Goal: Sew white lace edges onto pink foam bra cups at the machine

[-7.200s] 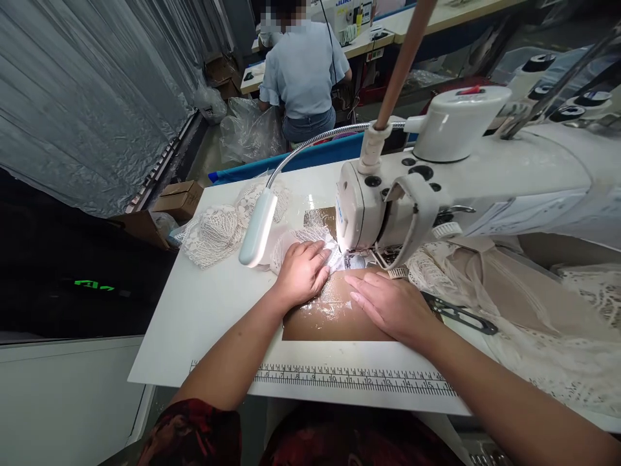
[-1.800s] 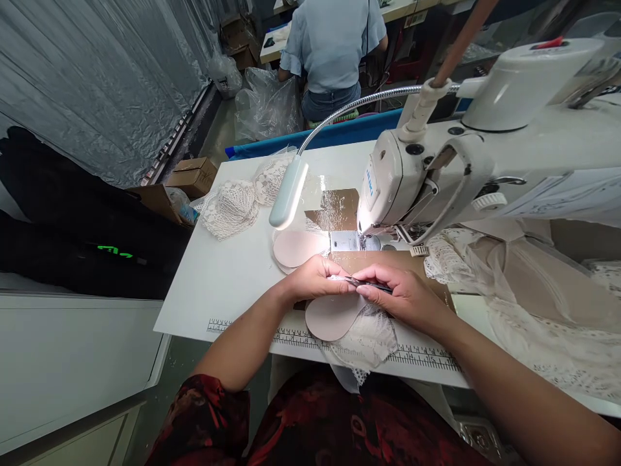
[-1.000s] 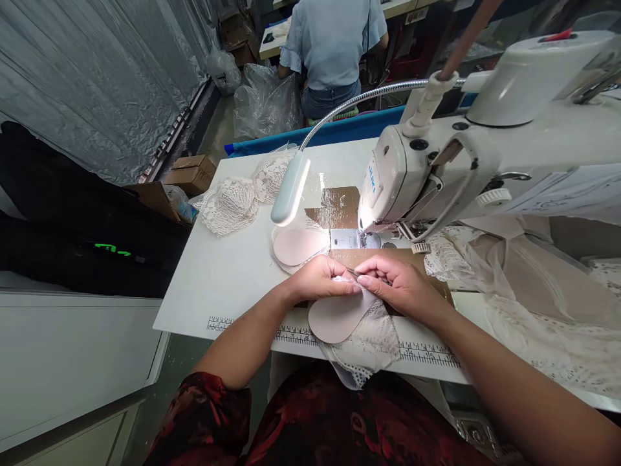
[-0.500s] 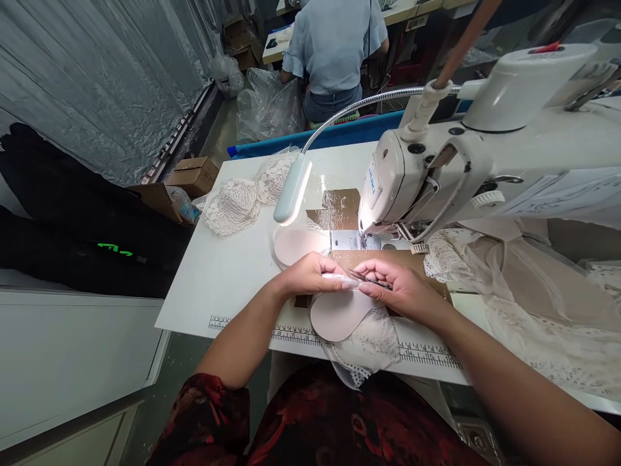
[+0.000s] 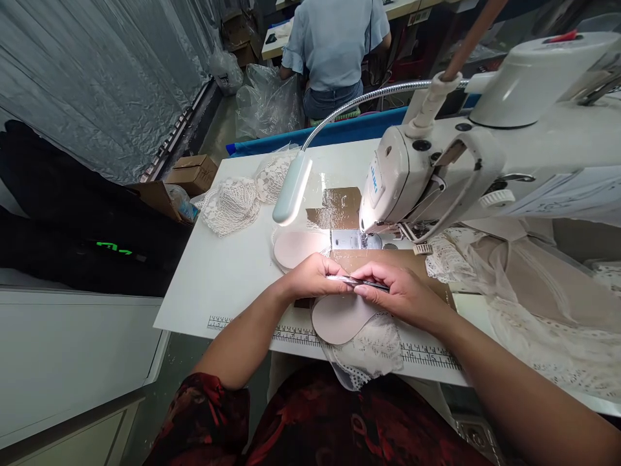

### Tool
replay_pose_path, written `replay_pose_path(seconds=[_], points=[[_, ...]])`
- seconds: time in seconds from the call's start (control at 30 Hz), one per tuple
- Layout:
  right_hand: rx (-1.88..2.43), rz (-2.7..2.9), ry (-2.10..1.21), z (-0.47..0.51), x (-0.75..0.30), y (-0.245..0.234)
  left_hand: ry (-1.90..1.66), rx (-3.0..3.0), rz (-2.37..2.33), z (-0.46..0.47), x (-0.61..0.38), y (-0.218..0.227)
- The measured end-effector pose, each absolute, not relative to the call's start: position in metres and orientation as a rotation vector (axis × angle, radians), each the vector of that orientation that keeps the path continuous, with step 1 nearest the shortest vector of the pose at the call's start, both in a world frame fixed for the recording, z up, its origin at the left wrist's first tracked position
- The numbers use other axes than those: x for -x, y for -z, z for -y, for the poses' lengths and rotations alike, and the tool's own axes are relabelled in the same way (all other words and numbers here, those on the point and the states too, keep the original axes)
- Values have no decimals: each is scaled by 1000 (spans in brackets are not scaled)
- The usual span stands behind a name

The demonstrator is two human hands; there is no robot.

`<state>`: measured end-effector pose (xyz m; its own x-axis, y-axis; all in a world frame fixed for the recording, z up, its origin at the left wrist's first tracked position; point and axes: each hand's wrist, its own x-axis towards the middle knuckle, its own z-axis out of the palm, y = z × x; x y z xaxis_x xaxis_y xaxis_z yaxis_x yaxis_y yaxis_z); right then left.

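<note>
My left hand (image 5: 310, 278) pinches the top edge of a beige bra cup (image 5: 339, 320) trimmed with white lace (image 5: 371, 349), held just above the table's front edge. My right hand (image 5: 400, 294) is closed on small dark thread snips (image 5: 369, 283), their tips at the cup's edge between my two hands. A second beige cup (image 5: 295, 248) lies flat under the lamp, just beyond my left hand.
A white sewing machine (image 5: 466, 162) stands at the right, its needle plate (image 5: 352, 239) lit by a gooseneck lamp (image 5: 290, 189). Lace cups (image 5: 233, 204) are piled at the far left of the white table (image 5: 218, 285). Beige and lace fabric (image 5: 528, 291) heaps to the right. A person sits beyond.
Earlier both hands pressed lace flat under the machine's foot. Since then the piece has come toward me, and over the last second my hands with the snips have shifted only slightly along its edge.
</note>
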<state>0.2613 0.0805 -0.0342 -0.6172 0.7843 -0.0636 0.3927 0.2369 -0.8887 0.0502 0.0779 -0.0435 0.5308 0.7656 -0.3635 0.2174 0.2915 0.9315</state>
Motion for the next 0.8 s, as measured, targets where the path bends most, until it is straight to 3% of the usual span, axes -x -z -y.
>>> replay_pose_path(seconds=[0.23, 0.43, 0.6, 0.8], points=[[1125, 1993, -1339, -84, -264, 43, -481, -1295, -980, -77, -52, 40], [1126, 1899, -1590, -82, -257, 44, -530, -1392, -935, -78, -55, 43], [1070, 2087, -1478, -81, -259, 36, -773, -1640, -1296, -62, -35, 19], [977, 2057, -1387, -77, -265, 40, -495, -1209, -1138, -38, -18, 14]])
